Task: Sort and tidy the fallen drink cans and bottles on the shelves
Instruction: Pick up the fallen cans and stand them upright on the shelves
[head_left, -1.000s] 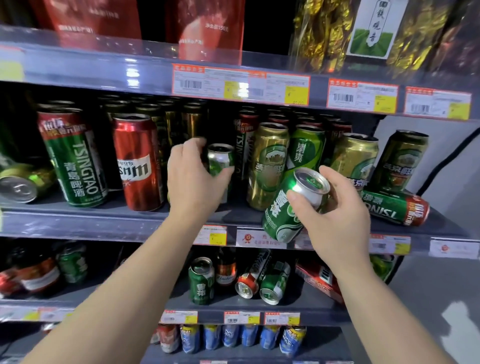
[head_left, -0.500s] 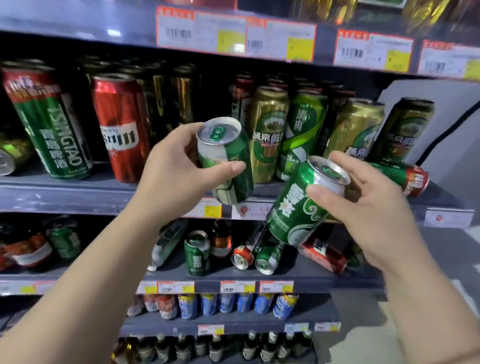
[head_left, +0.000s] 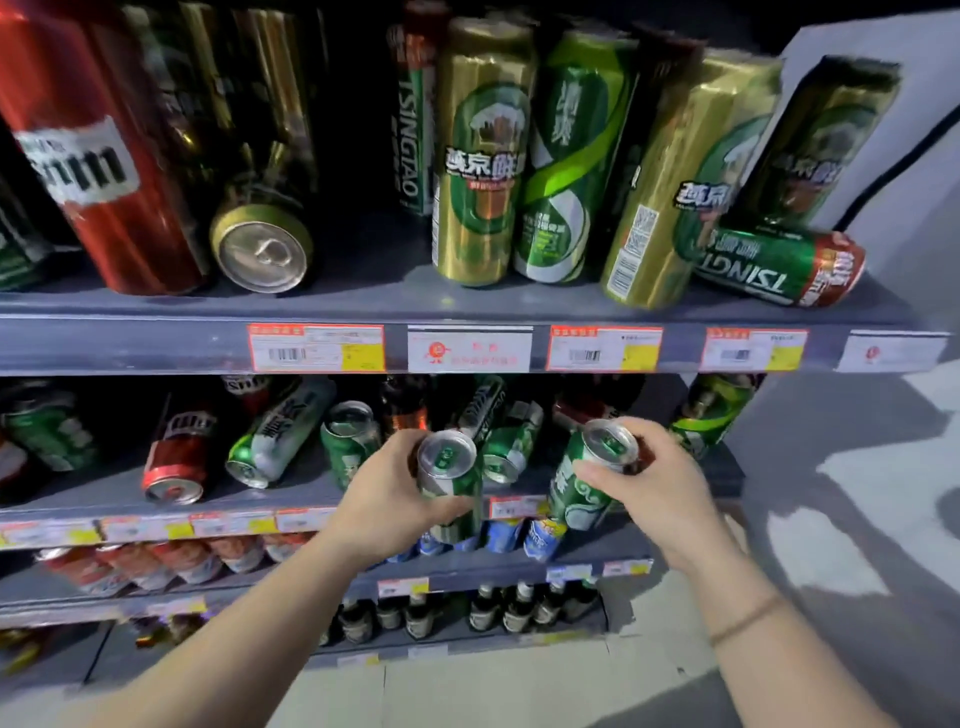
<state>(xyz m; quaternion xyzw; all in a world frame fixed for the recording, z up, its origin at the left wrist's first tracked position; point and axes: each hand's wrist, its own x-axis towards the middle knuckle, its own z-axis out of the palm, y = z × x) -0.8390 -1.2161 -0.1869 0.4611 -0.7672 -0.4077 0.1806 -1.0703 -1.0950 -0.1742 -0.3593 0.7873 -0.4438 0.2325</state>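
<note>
My left hand (head_left: 387, 499) grips a small green can (head_left: 451, 480) with a silver top, held upright in front of the middle shelf (head_left: 78, 506). My right hand (head_left: 657, 488) holds a second green can (head_left: 587, 480), tilted with its top toward me. Behind them on that shelf lie several toppled cans, among them a red one (head_left: 176, 457) and a green-and-white one (head_left: 278, 434). On the upper shelf (head_left: 156, 338) a gold-rimmed can (head_left: 262, 249) lies with its top facing out, and a green Tsingtao can (head_left: 774, 265) lies on its side at the right end.
Tall gold and green cans (head_left: 480, 156) stand on the upper shelf, some leaning, beside a big red can (head_left: 93, 156). Lower shelves hold rows of blue and red cans (head_left: 498, 535) and dark bottles (head_left: 483, 613). A grey wall (head_left: 857, 467) is at the right.
Both hands have come down with their cans from the upper shelf to the middle shelf. The view has dropped and moved closer to the shelves.
</note>
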